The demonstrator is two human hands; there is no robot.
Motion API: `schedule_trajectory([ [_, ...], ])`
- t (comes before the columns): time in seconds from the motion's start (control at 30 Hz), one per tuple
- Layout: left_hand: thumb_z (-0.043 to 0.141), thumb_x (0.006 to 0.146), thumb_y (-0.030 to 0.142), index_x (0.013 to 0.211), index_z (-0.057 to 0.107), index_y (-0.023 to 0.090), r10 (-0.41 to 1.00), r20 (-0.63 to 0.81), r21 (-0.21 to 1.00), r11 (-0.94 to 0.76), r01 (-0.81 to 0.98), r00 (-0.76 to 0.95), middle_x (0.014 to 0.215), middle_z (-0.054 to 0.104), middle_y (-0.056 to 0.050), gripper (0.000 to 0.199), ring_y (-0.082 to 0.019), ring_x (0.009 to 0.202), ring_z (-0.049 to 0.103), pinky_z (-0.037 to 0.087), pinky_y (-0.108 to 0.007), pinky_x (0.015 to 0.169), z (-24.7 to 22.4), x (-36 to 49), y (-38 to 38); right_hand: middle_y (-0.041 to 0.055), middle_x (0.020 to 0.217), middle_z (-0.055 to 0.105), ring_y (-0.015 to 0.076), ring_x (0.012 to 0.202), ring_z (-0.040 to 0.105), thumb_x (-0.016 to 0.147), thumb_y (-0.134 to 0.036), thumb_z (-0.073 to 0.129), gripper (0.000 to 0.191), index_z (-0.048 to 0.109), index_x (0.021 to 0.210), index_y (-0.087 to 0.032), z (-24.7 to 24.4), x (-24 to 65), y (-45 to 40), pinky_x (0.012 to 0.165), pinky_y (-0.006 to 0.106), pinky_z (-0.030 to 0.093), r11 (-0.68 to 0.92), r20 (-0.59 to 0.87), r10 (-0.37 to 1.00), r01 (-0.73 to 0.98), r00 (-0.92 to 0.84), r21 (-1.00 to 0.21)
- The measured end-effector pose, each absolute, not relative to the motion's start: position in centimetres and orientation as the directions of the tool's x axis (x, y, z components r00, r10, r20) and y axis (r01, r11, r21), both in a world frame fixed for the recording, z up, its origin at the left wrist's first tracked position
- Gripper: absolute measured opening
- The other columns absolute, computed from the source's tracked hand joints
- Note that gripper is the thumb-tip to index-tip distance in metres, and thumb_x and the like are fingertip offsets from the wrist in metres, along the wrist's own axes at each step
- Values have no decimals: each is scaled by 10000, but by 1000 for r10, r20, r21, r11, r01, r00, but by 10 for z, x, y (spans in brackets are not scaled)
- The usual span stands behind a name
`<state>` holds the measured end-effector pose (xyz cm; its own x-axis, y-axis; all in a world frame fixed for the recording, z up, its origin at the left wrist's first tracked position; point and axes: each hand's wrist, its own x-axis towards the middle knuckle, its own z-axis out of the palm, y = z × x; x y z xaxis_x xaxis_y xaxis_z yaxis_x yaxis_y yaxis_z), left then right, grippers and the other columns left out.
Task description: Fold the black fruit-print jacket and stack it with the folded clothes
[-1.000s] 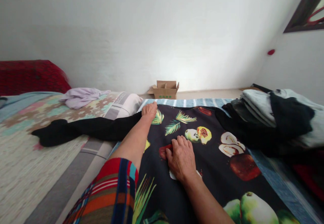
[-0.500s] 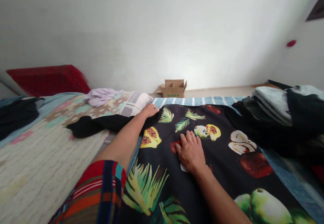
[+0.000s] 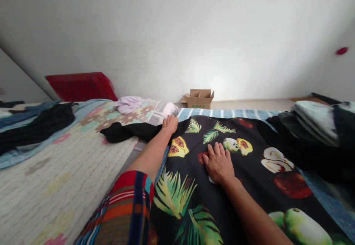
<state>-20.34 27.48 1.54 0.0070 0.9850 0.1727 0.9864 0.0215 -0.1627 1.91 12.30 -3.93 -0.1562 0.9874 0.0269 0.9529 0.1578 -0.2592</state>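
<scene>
A black long-sleeved shirt printed with fruit and green leaves lies spread out in front of me. Its left-side sleeve stretches plain black across the bed. Near the shoulder, my left hand is closed on that sleeve, with the fingers curled down onto the cloth. My right hand rests palm down on the middle of the shirt, fingers stretched out beside a papaya print. The opposite sleeve runs toward a pile of clothes, where its end cannot be made out against the dark cloth.
Folded clothes are stacked at the right. A lavender cloth lies on the flowered bedcover, with dark trousers farther left. Behind the bed, an opened cardboard box stands by the wall, and a red padded item leans there.
The view has turned left, so everything appears farther right. My left hand has slid slightly left along the sleeve. My right hand stays flat on the same spot of the shirt.
</scene>
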Motion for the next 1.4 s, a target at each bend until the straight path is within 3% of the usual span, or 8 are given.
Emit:
schedule_trajectory([
  [0.17, 379, 884, 175, 1072, 601, 166, 976, 208, -152, -39, 988, 71, 1159, 563, -125, 291, -263, 1168, 465, 410, -372, 946, 12, -201, 241, 167, 1496, 245, 310, 1382, 157, 928, -480, 243, 605, 333, 1427, -150, -40, 21, 123, 1066, 457, 124, 160, 5, 986, 955, -164, -250],
  [0.37, 375, 909, 283, 1104, 576, 198, 974, 80, -106, -205, 973, 214, 1175, 586, -55, 292, -182, 1139, 510, 386, -278, 984, -2, -201, 194, 169, 1498, 240, 304, 1384, 155, 930, -485, 230, 610, 323, 1430, -150, -39, 21, 125, 1065, 452, 123, 167, -2, 985, 956, -172, -241],
  [0.53, 408, 895, 272, 1168, 528, 234, 976, 45, -101, -206, 973, 212, 1348, 483, -77, 300, -215, 1285, 387, 342, -369, 1033, -12, -205, 175, 162, 1505, 226, 300, 1388, 148, 932, -489, 225, 614, 302, 1440, -154, -36, 21, 125, 1065, 449, 124, 173, -15, 983, 955, -182, -240],
  [0.67, 403, 891, 290, 1234, 475, 195, 979, 96, -104, -170, 980, 180, 1435, 370, -135, 363, -276, 1356, 268, 278, -470, 1059, -6, -192, 169, 175, 1497, 242, 310, 1383, 162, 933, -482, 234, 613, 315, 1435, -140, -37, 21, 124, 1061, 456, 127, 186, 15, 982, 950, -188, -250],
  [0.83, 313, 928, 352, 1233, 477, 238, 956, 87, -58, -276, 959, 280, 1430, 397, -51, 365, -176, 1351, 282, 256, -329, 1087, -3, -154, 178, 183, 1488, 258, 315, 1377, 176, 932, -482, 232, 610, 339, 1422, -135, -37, 20, 125, 1059, 467, 127, 182, 27, 983, 945, -181, -272],
  [0.9, 303, 929, 395, 1247, 468, 237, 955, 61, -28, -290, 957, 291, 1423, 408, -42, 392, -167, 1337, 307, 264, -324, 1082, -8, -140, 194, 185, 1490, 252, 316, 1376, 176, 931, -480, 236, 609, 339, 1422, -135, -36, 20, 127, 1060, 470, 125, 185, 24, 982, 942, -186, -279],
  [1.2, 212, 919, 515, 1360, 387, 170, 999, -13, 52, -33, 998, 33, 1501, 263, -134, 586, -313, 1381, 195, 192, -576, 1061, -25, -117, 283, 187, 1494, 244, 324, 1385, 151, 932, -479, 222, 614, 327, 1431, -136, -35, 20, 132, 1073, 481, 112, 180, 34, 983, 938, -178, -296],
  [1.4, 268, 912, 461, 1298, 467, 121, 998, 49, 29, 30, 999, -31, 1402, 410, -196, 552, -317, 1348, 277, 88, -559, 1089, -21, -94, 292, 191, 1491, 248, 330, 1384, 155, 932, -469, 241, 607, 338, 1423, -126, -30, 18, 130, 1074, 495, 119, 169, 32, 985, 932, -168, -321],
])
